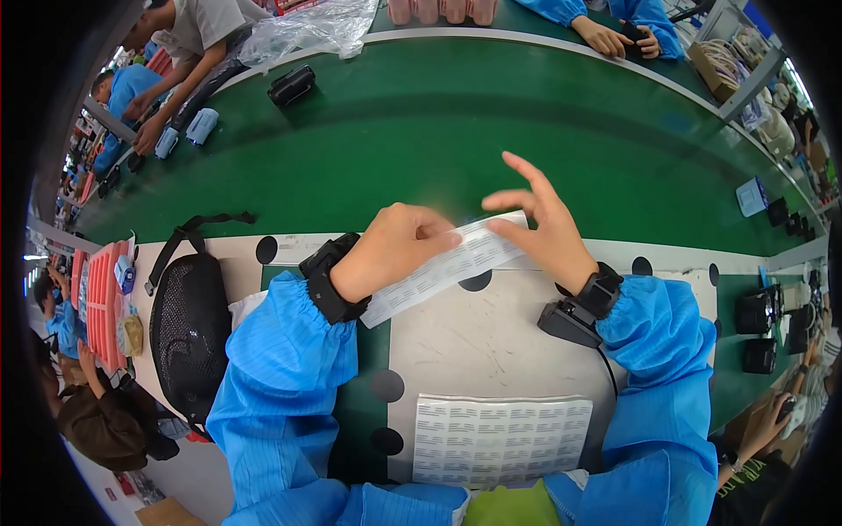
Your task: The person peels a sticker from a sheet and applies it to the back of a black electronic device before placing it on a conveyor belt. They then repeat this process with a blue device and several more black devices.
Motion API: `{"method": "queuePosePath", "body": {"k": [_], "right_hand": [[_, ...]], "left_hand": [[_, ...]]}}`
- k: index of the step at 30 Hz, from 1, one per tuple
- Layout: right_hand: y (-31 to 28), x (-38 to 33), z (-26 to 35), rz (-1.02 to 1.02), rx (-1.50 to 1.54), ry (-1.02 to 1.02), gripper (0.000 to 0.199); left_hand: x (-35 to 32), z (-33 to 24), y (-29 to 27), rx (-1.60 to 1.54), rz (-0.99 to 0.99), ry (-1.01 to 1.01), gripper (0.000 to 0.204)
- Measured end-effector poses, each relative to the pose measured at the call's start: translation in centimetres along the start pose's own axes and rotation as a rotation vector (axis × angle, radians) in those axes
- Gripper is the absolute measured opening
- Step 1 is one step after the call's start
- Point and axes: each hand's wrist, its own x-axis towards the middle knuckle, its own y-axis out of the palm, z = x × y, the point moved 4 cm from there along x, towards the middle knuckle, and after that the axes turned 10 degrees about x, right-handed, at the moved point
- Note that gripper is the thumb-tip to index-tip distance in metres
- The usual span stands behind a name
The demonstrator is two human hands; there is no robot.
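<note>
A narrow strip of white printed labels (430,285) slants across the space above the near edge of the green surface. My left hand (395,250) is closed on it, thumb and bent fingers pinching its upper edge. At the strip's right end is my right hand (548,230), thumb lying over the labels. Its other fingers are spread and lifted, with the index finger pointing up. Whether a label sticks to a fingertip is too small to tell. Closer to my body, a larger sheet of similar labels (502,438) lies flat on the pale board (491,359).
Across the green conveyor belt (421,131) sits a black device (291,85). A black mesh bag (189,329) is left of my arm. Light blue devices (202,127) stand near co-workers at far left. Another person's hands (614,39) hold a dark item at the far side.
</note>
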Motion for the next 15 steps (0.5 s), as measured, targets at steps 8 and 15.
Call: {"method": "queuePosePath", "body": {"k": [8, 15], "right_hand": [[-0.1, -0.4, 0.8, -0.058, -0.341, -0.268, 0.063], [0.1, -0.5, 1.8, -0.037, -0.346, -0.356, 0.056]], "left_hand": [[0.3, 0.2, 0.7, -0.111, 0.026, -0.041, 0.024], [0.0, 0.8, 0.7, -0.314, 0.097, -0.126, 0.027]]}}
